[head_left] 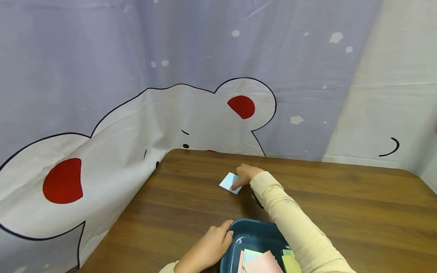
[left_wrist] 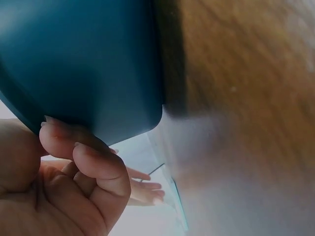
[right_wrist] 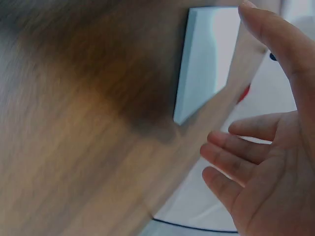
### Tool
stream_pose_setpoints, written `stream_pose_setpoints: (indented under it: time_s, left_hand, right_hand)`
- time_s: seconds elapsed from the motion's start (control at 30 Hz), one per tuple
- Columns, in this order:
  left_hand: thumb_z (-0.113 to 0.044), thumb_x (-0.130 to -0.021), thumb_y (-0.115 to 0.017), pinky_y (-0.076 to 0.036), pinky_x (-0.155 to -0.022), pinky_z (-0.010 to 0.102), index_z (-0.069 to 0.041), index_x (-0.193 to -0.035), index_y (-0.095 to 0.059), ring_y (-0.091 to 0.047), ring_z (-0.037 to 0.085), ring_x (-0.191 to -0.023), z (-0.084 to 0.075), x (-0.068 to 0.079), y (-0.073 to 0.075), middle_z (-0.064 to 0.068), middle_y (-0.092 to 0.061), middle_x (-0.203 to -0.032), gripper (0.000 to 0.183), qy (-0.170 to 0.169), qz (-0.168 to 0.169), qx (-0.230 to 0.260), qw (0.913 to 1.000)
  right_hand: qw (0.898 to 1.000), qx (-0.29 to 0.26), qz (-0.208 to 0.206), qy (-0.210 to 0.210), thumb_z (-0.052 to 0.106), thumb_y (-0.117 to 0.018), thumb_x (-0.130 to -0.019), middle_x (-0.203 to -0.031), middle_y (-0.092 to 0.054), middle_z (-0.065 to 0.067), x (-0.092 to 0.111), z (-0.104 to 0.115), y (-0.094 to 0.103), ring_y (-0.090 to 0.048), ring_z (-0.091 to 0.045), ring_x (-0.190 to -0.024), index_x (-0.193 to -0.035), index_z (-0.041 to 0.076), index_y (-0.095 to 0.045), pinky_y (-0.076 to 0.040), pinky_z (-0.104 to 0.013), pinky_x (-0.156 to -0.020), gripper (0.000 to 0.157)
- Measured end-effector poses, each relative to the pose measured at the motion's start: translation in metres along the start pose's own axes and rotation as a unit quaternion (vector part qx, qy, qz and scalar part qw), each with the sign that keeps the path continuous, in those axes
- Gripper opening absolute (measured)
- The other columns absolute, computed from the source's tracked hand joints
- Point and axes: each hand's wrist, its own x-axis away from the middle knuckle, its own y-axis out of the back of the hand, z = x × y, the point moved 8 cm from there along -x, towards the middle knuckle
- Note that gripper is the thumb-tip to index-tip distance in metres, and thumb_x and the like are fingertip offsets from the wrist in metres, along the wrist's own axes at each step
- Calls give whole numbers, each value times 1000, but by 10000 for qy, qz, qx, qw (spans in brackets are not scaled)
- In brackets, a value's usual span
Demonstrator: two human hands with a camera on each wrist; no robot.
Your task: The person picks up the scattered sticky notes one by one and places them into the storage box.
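Observation:
A light blue pad of sticky notes (head_left: 228,181) lies flat on the wooden table. My right hand (head_left: 246,175) reaches over its right side, the thumb at the pad's edge. In the right wrist view, the fingers of the right hand (right_wrist: 263,164) are spread and loosely bent beside the pad (right_wrist: 206,59), not wrapped round it. Nearer to me, my left hand (head_left: 208,244) grips the left rim of a dark teal plastic basin (head_left: 247,227). The left wrist view shows the left fingers (left_wrist: 101,164) curled at the edge of the basin (left_wrist: 93,64).
Inside the basin lie pink paper pads (head_left: 264,263), a pale green-blue one (head_left: 252,254) and yellow-green ones (head_left: 291,262). My right forearm (head_left: 297,223) passes over the basin's right side. A printed cloth (head_left: 201,117) hangs behind and left of the table (head_left: 341,201).

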Motion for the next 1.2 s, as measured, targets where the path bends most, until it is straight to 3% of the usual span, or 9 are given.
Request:
stream_pose_setpoints:
  time_s: [0.1, 0.3, 0.47, 0.63, 1.03, 1.2]
  left_hand:
    - [-26, -94, -44, -49, -70, 33, -4, -124, -49, -58, 9, -79, -2, -1, -2, 5, -64, -86, 37, -28, 22, -48, 10000]
    - [-25, -94, -46, -50, -72, 34, -4, -123, -50, -60, 8, -83, -5, -2, -4, 7, -65, -96, 37, -14, 34, -115, 9999]
    - [-23, -93, -46, -50, -69, 32, -3, -123, -50, -59, 7, -78, -6, -1, -3, 6, -65, -92, 36, -75, -28, -107, 9999]
    - [-23, -93, -45, -50, -72, 33, -4, -121, -52, -61, 12, -86, -7, 0, 1, 10, -65, -99, 34, -185, -210, -385, 9989]
    - [-23, -94, -45, -50, -71, 31, -3, -123, -50, -59, 6, -80, -2, -1, 1, 5, -65, -91, 36, -158, -109, -215, 9996]
    - [-23, -94, -45, -50, -72, 33, -3, -123, -50, -60, 9, -85, 0, -1, 1, 8, -65, -99, 36, -111, -105, -201, 9997]
  right_hand:
    - [9995, -7, 26, -301, 53, -72, -66, -100, -54, -9, -1, -3, -7, -49, -20, -85, -109, 2, -56, -44, -37, -75, 69]
    - [9983, -46, 4, -586, 57, -72, -64, -99, -52, -11, -3, -8, -16, -48, -22, -83, -109, -1, -53, -43, -36, -73, 76]
    - [9984, -214, -142, -506, 52, -76, -62, -89, -52, -8, -5, -4, -14, -49, -20, -76, -96, 2, -57, -43, -32, -66, 63]
    - [9993, -171, -233, -247, 45, -78, -62, -78, -55, -3, -10, 2, -11, -51, -17, -70, -83, 5, -61, -43, -28, -62, 49]
    - [9991, 60, -429, -1, 40, -79, -61, -79, -55, -3, -22, 7, -15, -51, -16, -72, -84, 6, -63, -44, -29, -64, 44]
    - [9995, 145, -283, -48, 41, -76, -63, -84, -55, -5, -22, 11, -18, -49, -18, -76, -87, 6, -64, -44, -31, -67, 44]
